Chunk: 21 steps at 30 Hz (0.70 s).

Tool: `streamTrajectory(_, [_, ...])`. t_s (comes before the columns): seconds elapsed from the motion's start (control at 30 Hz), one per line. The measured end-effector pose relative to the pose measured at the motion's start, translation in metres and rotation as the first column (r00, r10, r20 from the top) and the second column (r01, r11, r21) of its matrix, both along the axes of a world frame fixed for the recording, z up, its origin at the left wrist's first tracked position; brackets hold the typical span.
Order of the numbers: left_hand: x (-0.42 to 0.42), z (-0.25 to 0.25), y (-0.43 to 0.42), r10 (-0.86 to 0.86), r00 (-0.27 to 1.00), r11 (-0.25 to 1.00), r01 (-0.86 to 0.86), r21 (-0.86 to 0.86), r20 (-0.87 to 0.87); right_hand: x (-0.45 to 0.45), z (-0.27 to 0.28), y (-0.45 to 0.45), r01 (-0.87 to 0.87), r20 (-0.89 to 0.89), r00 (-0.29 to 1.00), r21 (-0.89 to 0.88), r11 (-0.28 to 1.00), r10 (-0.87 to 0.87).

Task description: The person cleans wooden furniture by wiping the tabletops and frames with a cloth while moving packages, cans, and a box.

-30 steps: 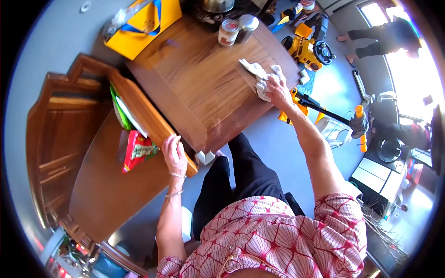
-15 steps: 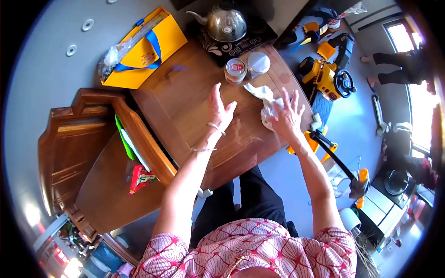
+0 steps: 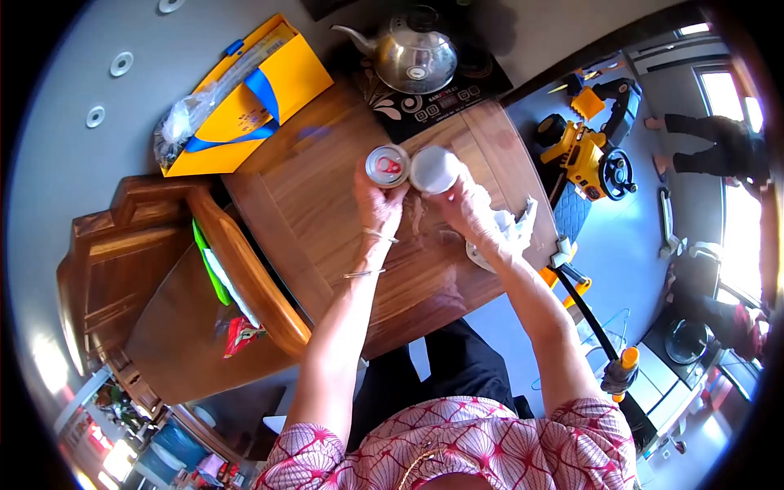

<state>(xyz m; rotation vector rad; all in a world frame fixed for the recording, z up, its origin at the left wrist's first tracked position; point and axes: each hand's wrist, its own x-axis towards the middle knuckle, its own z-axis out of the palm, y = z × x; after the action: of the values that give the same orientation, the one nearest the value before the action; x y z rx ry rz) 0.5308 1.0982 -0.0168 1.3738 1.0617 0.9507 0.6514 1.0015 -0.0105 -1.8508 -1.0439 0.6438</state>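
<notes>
My left hand (image 3: 379, 204) is wrapped round a can (image 3: 387, 167) with a red pull tab on its silver top. Beside it, my right hand (image 3: 467, 204) grips a jar with a white lid (image 3: 434, 170). The two containers are side by side, over the middle of the wooden table (image 3: 327, 245). A crumpled white cloth (image 3: 513, 232) lies on the table by my right wrist, partly hidden under the forearm.
A metal kettle (image 3: 415, 55) stands on a black cooktop (image 3: 433, 106) at the back. A yellow bag (image 3: 245, 106) is at the back left, a wooden chair (image 3: 245, 269) at the left. Right: a yellow toy vehicle (image 3: 584, 159) and, farther off, a person (image 3: 702, 145).
My left hand went from the chair to the can and closed on it. My right hand let go of the cloth and took the jar. Both containers have moved nearer to me.
</notes>
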Motion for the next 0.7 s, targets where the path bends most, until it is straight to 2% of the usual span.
streamTrajectory(0.03, [-0.012, -0.007, 0.007, 0.003, 1.000, 0.994, -0.001, 0.108, -0.017, -0.011, -0.011, 0.008, -0.035, 0.011, 0.999, 0.174, 0.984, 0.034])
streamTrajectory(0.07, [-0.029, -0.018, 0.011, 0.038, 0.998, 0.993, -0.032, 0.115, -0.050, -0.021, 0.018, 0.022, -0.049, -0.055, 0.997, 0.082, 0.995, 0.054])
streamTrajectory(0.1, [-0.044, -0.023, 0.016, 0.064, 0.995, 0.991, -0.055, 0.123, -0.075, -0.041, -0.008, 0.041, 0.136, -0.704, 0.709, 0.179, 0.974, 0.030])
streamTrajectory(0.13, [-0.060, -0.019, 0.026, 0.051, 0.996, 0.998, -0.048, 0.041, -0.069, -0.048, 0.012, 0.055, -0.010, -0.449, 0.884, 0.267, 0.964, 0.133])
streamTrajectory(0.17, [-0.073, -0.014, 0.038, 0.034, 0.998, 0.998, -0.037, -0.042, -0.062, -0.054, 0.010, 0.066, -0.115, -0.233, 0.960, 0.180, 0.977, 0.156])
streamTrajectory(0.2, [-0.082, -0.003, 0.049, 0.068, 0.988, 0.998, -0.070, -0.006, -0.135, -0.061, 0.006, 0.078, -0.190, -0.016, 0.981, 0.063, 0.980, 0.192])
streamTrajectory(0.23, [-0.092, 0.006, 0.059, 0.107, 0.971, 0.994, -0.103, 0.031, -0.214, -0.067, 0.014, 0.092, -0.230, -0.072, 0.970, 0.053, 0.972, 0.233])
streamTrajectory(0.3, [-0.112, -0.006, 0.080, 0.187, 0.962, 0.980, -0.168, 0.107, -0.200, -0.082, 0.018, 0.121, -0.216, -0.106, 0.970, 0.039, 0.976, 0.219])
streamTrajectory(0.37, [-0.120, -0.001, 0.094, 0.215, 0.946, 0.976, -0.200, 0.083, -0.244, -0.095, 0.013, 0.150, -0.204, -0.101, 0.973, 0.046, 0.978, 0.208])
streamTrajectory(0.47, [-0.126, -0.003, 0.114, 0.273, 0.957, 0.962, -0.273, 0.016, -0.096, -0.106, 0.018, 0.181, -0.223, -0.134, 0.966, -0.018, 0.975, 0.219])
streamTrajectory(0.57, [-0.134, -0.011, 0.135, 0.354, 0.923, 0.930, -0.365, -0.048, -0.151, -0.115, 0.010, 0.199, -0.241, -0.125, 0.964, -0.027, 0.970, 0.236])
streamTrajectory(0.63, [-0.134, -0.006, 0.143, 0.378, 0.922, 0.923, -0.382, -0.036, -0.087, -0.116, 0.002, 0.206, -0.312, -0.081, 0.947, 0.004, 0.950, 0.311])
streamTrajectory(0.7, [-0.126, 0.009, 0.142, 0.406, 0.894, 0.904, -0.424, -0.062, -0.188, -0.113, 0.001, 0.205, -0.354, -0.066, 0.933, 0.010, 0.935, 0.354])
